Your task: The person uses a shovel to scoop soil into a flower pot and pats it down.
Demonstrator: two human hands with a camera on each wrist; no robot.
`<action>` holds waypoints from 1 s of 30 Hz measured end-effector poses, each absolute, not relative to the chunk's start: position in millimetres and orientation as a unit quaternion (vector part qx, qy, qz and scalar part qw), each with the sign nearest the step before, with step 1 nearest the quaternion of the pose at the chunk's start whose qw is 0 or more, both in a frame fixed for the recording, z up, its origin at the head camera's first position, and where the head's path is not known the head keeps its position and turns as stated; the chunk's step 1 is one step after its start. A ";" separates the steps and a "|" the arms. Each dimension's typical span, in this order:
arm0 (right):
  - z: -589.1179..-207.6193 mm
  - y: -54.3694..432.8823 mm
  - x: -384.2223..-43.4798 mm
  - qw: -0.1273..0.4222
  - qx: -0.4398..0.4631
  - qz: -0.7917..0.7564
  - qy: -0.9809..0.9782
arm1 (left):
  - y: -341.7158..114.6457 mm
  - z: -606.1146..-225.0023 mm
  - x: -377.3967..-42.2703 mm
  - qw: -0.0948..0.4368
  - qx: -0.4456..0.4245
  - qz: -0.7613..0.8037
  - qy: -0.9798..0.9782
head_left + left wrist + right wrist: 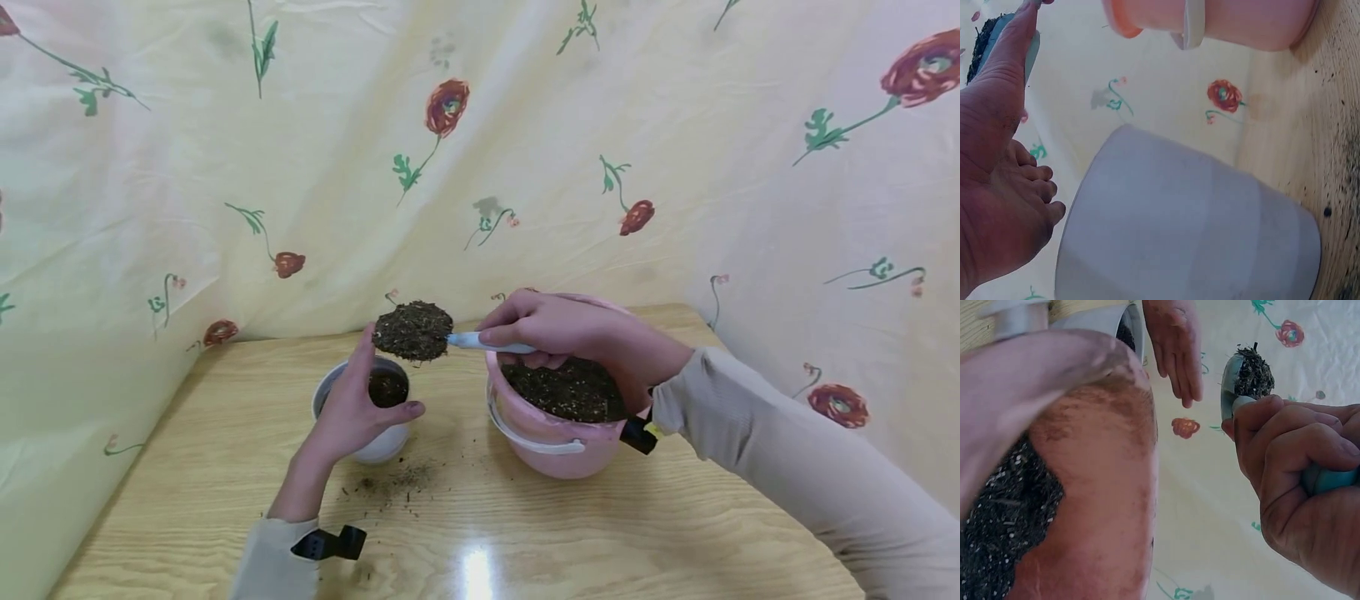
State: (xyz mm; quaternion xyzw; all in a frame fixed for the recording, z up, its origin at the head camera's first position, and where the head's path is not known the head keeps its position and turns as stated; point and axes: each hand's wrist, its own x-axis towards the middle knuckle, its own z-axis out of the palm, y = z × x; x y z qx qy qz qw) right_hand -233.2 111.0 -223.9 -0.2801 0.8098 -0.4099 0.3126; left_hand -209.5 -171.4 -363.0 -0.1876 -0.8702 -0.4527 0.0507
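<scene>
My right hand (pixel 551 325) grips the light-blue handle of a small hand trowel (pixel 471 340), its fingers curled round it. Dark soil (pixel 413 331) is heaped on the trowel's blade, which is held level over the gap between bucket and pot, nearer the pot. With fingers straight and thumb spread, my left hand (pixel 352 412) is beside the white pot (pixel 1179 219), partly covering it in the head view. Inside that pot some dark soil (pixel 387 387) shows. A pink bucket (pixel 558 454) holds more soil (pixel 570 387) under my right hand.
Loose soil crumbs (pixel 408 479) are scattered on the wooden table (pixel 525 542) in front of the pot. The bucket's white-gripped handle (pixel 543 446) hangs down its front. A flowered cloth (pixel 337 150) hangs behind and at both sides.
</scene>
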 end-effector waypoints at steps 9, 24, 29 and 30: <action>-221.8 86.0 -239.1 0.337 -0.286 -0.422 0.792 | -191.1 -364.1 -205.6 0.082 -0.166 -0.446 -0.876; -234.3 59.3 -250.1 0.351 -0.266 -0.422 0.793 | -218.8 -382.9 -200.0 0.048 -0.081 -0.428 -0.899; -242.9 50.2 -255.0 0.365 -0.252 -0.406 0.799 | -220.7 -393.5 -204.1 0.041 -0.082 -0.444 -0.891; -244.7 47.9 -255.8 0.367 -0.252 -0.404 0.799 | -221.3 -395.5 -204.8 0.042 -0.081 -0.446 -0.891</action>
